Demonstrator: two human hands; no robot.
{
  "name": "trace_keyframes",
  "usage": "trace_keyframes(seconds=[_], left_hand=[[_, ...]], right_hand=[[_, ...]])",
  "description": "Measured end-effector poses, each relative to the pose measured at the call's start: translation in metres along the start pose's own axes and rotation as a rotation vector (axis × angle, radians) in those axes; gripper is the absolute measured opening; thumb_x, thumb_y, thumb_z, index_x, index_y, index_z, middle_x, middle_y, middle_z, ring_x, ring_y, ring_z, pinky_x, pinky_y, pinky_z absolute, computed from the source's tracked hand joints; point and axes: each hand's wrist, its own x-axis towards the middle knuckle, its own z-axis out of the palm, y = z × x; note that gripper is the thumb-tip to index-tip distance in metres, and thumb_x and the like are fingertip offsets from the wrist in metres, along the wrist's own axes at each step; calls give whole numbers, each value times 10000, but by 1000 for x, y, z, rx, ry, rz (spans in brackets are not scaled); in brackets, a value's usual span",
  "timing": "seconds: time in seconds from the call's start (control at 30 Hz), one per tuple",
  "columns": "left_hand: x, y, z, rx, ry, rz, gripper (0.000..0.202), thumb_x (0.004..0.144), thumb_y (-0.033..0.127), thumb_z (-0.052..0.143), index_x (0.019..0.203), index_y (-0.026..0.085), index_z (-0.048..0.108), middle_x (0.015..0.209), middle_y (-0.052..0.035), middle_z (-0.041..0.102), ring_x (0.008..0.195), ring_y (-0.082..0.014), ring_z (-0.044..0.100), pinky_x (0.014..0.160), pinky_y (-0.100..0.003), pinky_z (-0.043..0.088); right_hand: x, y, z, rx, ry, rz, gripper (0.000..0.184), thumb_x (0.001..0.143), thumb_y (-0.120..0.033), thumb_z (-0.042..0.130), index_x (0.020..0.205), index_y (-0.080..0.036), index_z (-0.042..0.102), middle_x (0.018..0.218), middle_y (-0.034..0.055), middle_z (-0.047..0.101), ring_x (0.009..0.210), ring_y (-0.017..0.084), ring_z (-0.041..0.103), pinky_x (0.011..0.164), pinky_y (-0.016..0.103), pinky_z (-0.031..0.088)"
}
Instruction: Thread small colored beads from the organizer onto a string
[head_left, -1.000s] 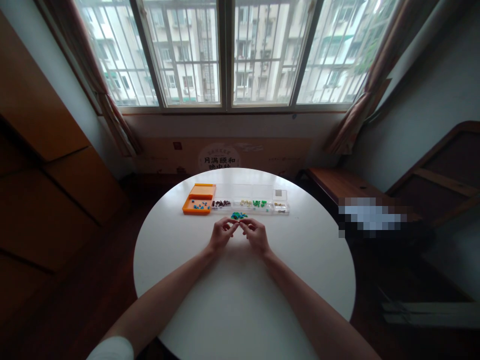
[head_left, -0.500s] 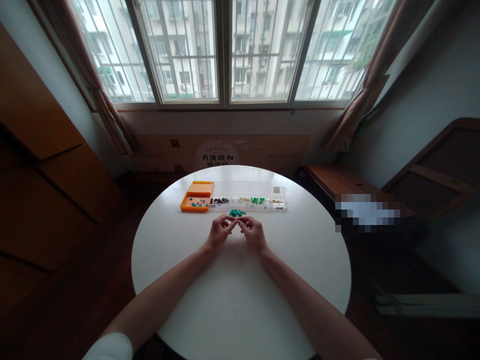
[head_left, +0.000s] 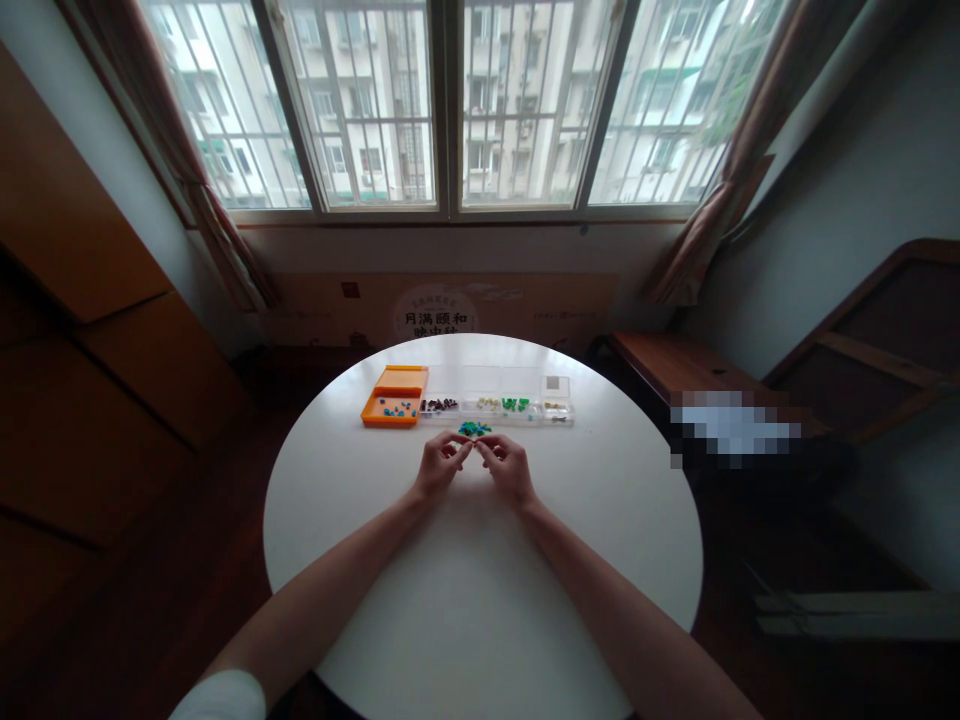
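Observation:
My left hand [head_left: 441, 462] and my right hand [head_left: 505, 464] meet fingertip to fingertip above the white round table [head_left: 480, 590]. Both are closed in a pinch, thumb against forefinger. Whatever is between the fingertips is too small to make out. Just beyond them lies a little pile of blue and green pieces [head_left: 475, 429]. Behind the pile stand clear plastic boxes holding dark brown pieces [head_left: 439, 405], cream pieces [head_left: 489, 404] and green pieces [head_left: 515, 405] in separate parts. An orange box [head_left: 390, 421] with its lid raised sits at the left and contains several small blue pieces.
A small clear box [head_left: 556, 408] with yellowish bits stands at the right end of the row. Past the table are a wooden bench [head_left: 667, 360] at the right, a cabinet [head_left: 90, 400] at the left and a barred window [head_left: 450, 110] ahead.
My hands keep their pinch almost unmoved, fingertips together. The whole view has shifted very slightly; the boxes and the pile stay in place.

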Motion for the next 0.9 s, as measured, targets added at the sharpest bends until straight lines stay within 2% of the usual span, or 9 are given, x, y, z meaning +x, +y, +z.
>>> trace_keyframes(seconds=[0.1, 0.4, 0.9], left_hand=[[0, 0, 0, 1, 7, 6, 293, 706, 397, 648, 803, 120, 650, 806, -57, 637, 471, -55, 490, 395, -175, 418], [0, -4, 0, 4, -15, 15, 288, 709, 391, 650, 819, 124, 646, 822, -61, 643, 478, -61, 503, 403, -179, 411], [0, 1, 1, -26, -7, -17, 285, 702, 389, 655, 800, 121, 653, 794, -52, 641, 470, -57, 498, 410, -184, 405]], right_hand=[[1, 1, -1, 5, 19, 14, 304, 738, -431, 587, 797, -139, 651, 702, 60, 647, 497, 123, 551, 432, 233, 458], [0, 1, -1, 12, -7, -8, 283, 750, -405, 588, 819, -139, 660, 740, 71, 660, 533, 129, 556, 488, 252, 482], [0, 3, 0, -8, 3, -18, 279, 752, -406, 584, 813, -143, 654, 733, 66, 656, 536, 137, 563, 497, 262, 483]])
